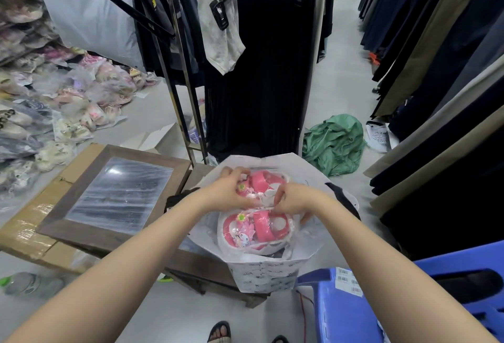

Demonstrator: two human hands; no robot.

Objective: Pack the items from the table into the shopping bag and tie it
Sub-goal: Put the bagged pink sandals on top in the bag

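Left hand (231, 188) curled round pink sandals (260, 180) in clear wrap, right hand (293, 201) pinched same wrap; sandals sat in mouth of shopping bag (261, 274). Risk I saw: slick wrap slipping, floppy bag tipping off table (207, 263) edge.

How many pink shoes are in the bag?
2. One pink plastic sandal sits farther back in the white plastic shopping bag, held by the left hand and right hand; the other lies nearer. More may be hidden.
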